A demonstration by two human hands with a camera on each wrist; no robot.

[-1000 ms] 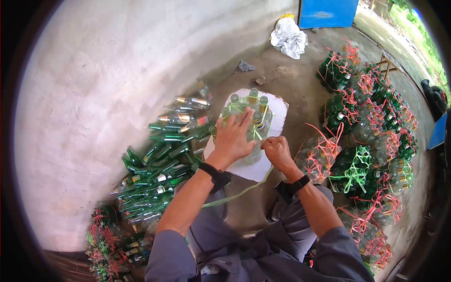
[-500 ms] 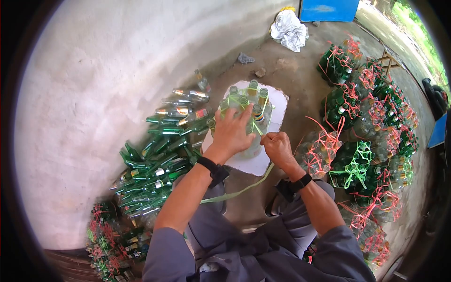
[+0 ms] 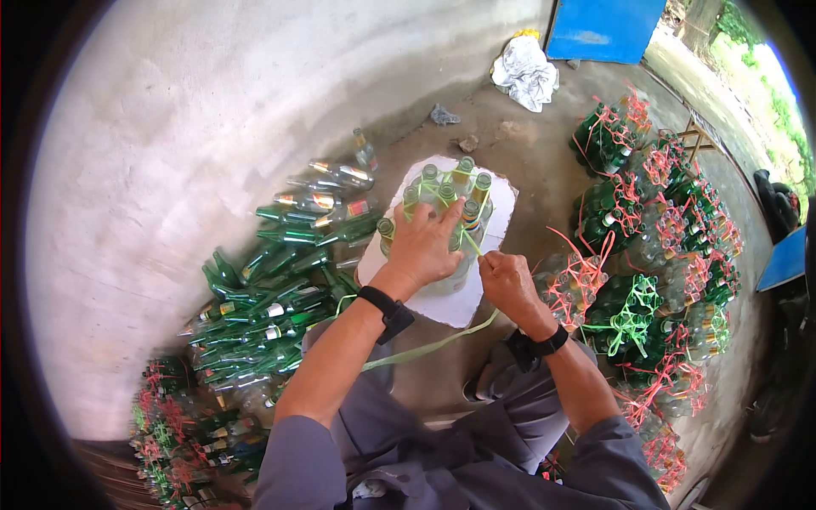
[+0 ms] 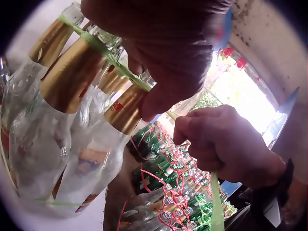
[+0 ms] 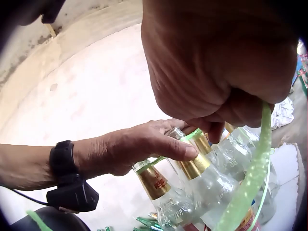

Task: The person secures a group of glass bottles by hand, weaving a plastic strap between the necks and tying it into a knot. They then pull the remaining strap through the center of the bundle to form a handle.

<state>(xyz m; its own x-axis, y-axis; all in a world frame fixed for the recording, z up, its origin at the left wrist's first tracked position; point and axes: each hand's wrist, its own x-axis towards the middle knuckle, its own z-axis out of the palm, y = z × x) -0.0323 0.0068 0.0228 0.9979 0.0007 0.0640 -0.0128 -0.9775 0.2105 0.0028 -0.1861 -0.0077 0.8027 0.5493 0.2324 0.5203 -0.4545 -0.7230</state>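
A cluster of clear glass bottles (image 3: pixel 483 191) with gold foil necks (image 4: pixel 124 108) stands upright on a white board (image 3: pixel 501 217). Light green plastic strapping (image 4: pixel 96 43) runs round the necks. My left hand (image 3: pixel 422 242) lies spread over the bottle tops, its fingers fairly straight and its thumb (image 5: pixel 185 150) against a gold neck. Close by on the right, my right hand (image 3: pixel 514 287) is a fist gripping the green strap, which stretches taut to the necks. The strap's loose tail (image 3: pixel 433 344) hangs from the fist toward my lap.
Loose green and clear bottles (image 3: pixel 280 280) lie piled at the left by the wall (image 3: pixel 212 127). Bundles bound with red and green strapping (image 3: pixel 671 229) stand on the right. Further off are a crumpled white sack (image 3: pixel 525 72), stones (image 3: pixel 469 144) and a blue panel (image 3: pixel 603 30).
My right hand has drawn slightly away from the bottles, so more taut strap shows between fist and necks. My left hand stays on the bottle tops. The head view has shifted a little.
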